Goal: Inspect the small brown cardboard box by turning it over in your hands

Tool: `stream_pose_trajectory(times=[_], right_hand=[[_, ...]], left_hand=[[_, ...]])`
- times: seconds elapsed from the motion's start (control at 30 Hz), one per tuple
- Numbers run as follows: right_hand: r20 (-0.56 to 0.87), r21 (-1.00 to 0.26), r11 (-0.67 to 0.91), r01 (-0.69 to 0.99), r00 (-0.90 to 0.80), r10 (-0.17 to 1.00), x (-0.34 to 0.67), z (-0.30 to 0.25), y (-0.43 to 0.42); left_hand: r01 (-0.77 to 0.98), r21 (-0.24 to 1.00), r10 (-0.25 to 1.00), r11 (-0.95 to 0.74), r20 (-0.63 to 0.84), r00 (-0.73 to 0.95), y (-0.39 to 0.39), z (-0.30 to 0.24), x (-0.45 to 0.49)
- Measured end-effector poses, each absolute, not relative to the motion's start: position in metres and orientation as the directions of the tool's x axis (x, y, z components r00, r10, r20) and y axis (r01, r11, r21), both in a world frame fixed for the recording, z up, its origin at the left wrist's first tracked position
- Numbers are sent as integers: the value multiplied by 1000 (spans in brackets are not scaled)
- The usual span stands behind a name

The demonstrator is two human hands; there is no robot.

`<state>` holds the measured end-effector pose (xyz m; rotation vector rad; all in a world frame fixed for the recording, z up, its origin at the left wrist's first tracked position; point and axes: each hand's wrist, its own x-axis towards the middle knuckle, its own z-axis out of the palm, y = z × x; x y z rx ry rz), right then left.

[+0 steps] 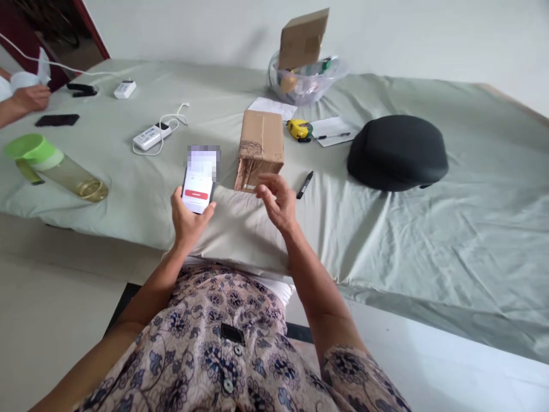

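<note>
on cloth: basket holding cardboard | left fingers round phone | right fingers half-curled, empty

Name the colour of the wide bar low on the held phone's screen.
The bar is red, seen in the head view.

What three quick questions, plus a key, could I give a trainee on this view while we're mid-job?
1. Multiple choice: which hand holds the phone? A) Right B) Left C) Neither
2. True or false: the marker lies to the right of the box near the right hand.
3. Fill in: the lid of the bottle is ____.

Key: 1. B, the left hand; 2. True; 3. green.
</note>
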<state>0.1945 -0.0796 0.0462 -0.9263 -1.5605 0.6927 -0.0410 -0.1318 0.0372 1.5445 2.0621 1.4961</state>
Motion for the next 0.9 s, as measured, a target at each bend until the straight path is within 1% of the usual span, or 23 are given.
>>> stream_pose_trajectory(times=[0.03,0.1,0.17,0.23,0.37,0.53,0.63,0.73,0.83,0.9], right_hand=[[452,-871,469,147,-134,882,190,47,-88],[335,-930,363,59,-277,901,181,47,-109],[251,-964,266,-6,-354,901,173,47,-132],[195,-981,188,-55,-354,915,167,47,-153],[98,-989,56,-139,-323,941,165,50,-175],[49,-957,-61,-282,-366,929,172,50,-171],[54,-954,-67,-292,-387,921,172,47,-167],[88,-973,6,-233,-344,935,167,43,-165],[109,-984,64,-166,-278,954,159,37,-164],[112,-985,74,-157,-253,961,154,34,-164]], left_hand=[[621,775,790,-117,452,-415,-135,37,-31],[600,757,776,-258,532,-339,-141,36,-12],[577,737,768,-352,580,-272,-145,34,4],[547,739,785,-393,579,-217,-148,30,15],[489,767,839,-416,531,-121,-153,19,24],[383,738,801,-555,599,6,-157,16,20],[299,731,773,-613,633,39,-156,16,16],[236,750,775,-618,631,27,-155,15,14],[221,768,787,-602,617,-1,-156,14,15],[224,780,799,-585,602,-9,-158,14,15]])
